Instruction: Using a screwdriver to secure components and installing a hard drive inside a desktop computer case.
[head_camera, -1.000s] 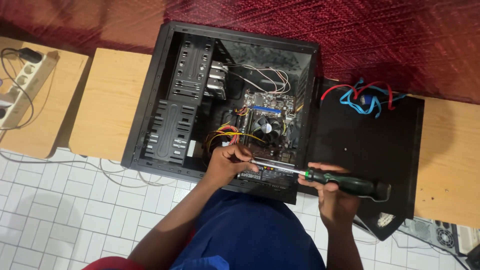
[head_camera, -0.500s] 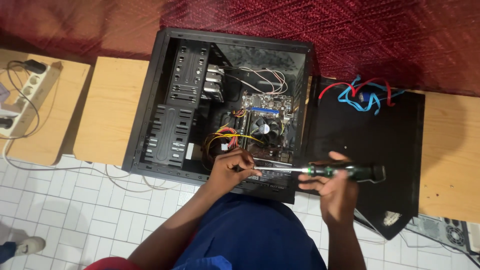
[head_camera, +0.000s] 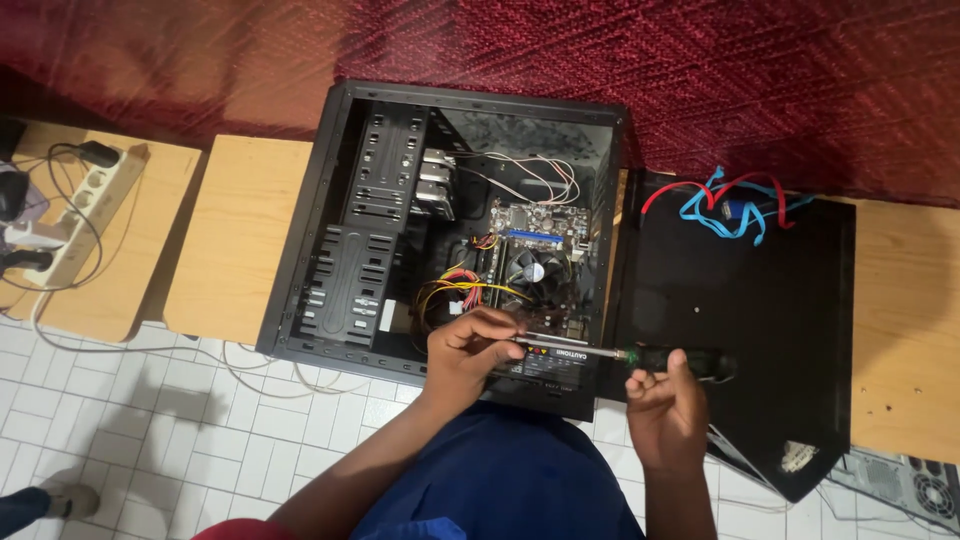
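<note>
An open black computer case (head_camera: 345, 250) lies on its side on wooden stools, with the motherboard and its fan (head_camera: 533, 268) and yellow and red wires (head_camera: 465, 290) showing inside. My right hand (head_camera: 665, 410) grips the green and black handle of a long screwdriver (head_camera: 690, 360). The metal shaft runs left, level, over the case's near edge. My left hand (head_camera: 470, 350) pinches the shaft near its tip, just above the power supply (head_camera: 545, 365) at the case's near side.
The case's black side panel (head_camera: 760, 300) lies right of the case, with red and blue cables (head_camera: 730, 205) on its far edge. A power strip (head_camera: 85, 210) with plugs rests on a stool at left. Another computer (head_camera: 915, 485) stands at bottom right. White tiled floor below.
The view has shifted slightly. Both hands keep hold of the screwdriver and have stayed at the near edge of the case; my right hand's grip sits a little lower on the handle.
</note>
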